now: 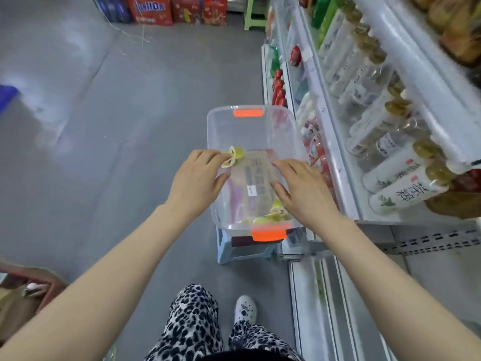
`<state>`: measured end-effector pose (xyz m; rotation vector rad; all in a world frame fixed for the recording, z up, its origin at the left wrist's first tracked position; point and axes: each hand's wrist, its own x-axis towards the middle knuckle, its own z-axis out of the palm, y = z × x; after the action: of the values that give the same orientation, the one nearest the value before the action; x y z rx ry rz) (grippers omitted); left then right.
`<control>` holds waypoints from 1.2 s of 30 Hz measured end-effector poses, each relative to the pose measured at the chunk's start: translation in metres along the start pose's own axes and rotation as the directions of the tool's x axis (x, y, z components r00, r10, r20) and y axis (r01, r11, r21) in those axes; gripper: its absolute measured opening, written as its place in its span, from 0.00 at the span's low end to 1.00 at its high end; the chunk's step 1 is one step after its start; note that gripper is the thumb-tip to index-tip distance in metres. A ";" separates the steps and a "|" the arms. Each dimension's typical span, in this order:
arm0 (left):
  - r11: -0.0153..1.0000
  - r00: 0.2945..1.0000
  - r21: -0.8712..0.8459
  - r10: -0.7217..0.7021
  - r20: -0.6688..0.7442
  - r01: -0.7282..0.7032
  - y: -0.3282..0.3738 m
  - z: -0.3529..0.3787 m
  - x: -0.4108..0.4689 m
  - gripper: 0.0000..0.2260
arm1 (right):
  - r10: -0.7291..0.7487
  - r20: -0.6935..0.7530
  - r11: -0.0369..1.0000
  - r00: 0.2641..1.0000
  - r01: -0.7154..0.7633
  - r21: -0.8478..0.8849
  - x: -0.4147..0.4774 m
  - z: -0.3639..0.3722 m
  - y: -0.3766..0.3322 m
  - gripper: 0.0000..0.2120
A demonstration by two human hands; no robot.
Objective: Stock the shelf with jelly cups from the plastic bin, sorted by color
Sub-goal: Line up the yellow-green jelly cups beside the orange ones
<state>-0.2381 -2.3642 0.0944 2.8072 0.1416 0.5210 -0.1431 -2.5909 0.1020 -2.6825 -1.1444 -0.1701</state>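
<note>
My left hand point(200, 175) pinches yellow-green jelly cups point(233, 156) at the left rim of the clear plastic bin point(260, 131). My right hand point(299, 188) hangs released, fingers spread, over the bin's right side. More green cups point(273, 214) lie at its near end, and the shelf point(343, 183) stands to the right.

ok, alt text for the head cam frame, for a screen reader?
A person's left hand pinches yellow-green jelly cups at the left rim of a clear plastic bin, while the right hand hovers open over its right side. The bin sits on a pale blue stool beside a shelf of bottles, with more green cups at its near end.
</note>
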 end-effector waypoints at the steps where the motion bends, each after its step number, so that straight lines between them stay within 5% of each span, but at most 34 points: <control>1: 1.000 1.000 -0.001 -0.006 0.016 0.006 -0.009 0.006 0.009 0.15 | 0.002 0.021 1.000 1.000 -0.002 0.004 0.011 0.010 0.003 0.22; 12: 0.996 0.981 -0.039 0.090 0.170 -0.084 -0.111 0.081 0.136 0.15 | 0.172 0.333 0.979 0.927 -0.199 0.047 0.150 0.154 0.035 0.24; 19: 0.984 0.977 -0.042 0.175 0.122 -0.171 -0.145 0.103 0.160 0.15 | 0.091 0.434 0.976 0.896 -0.168 0.141 0.223 0.223 0.046 0.24; 28: 0.983 0.979 -0.052 0.181 0.088 -0.177 -0.148 0.112 0.158 0.13 | -0.015 0.568 1.000 0.823 0.009 0.013 0.228 0.247 0.030 0.30; 36: 0.985 0.979 -0.032 0.174 0.103 -0.171 -0.147 0.115 0.154 0.13 | 0.064 0.573 0.997 0.817 -0.077 -0.002 0.209 0.252 0.037 0.22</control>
<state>-0.0594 -2.2307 0.0006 2.8322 -0.1303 0.4075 0.0328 -2.4082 -0.1081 -2.8293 -1.1647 0.7129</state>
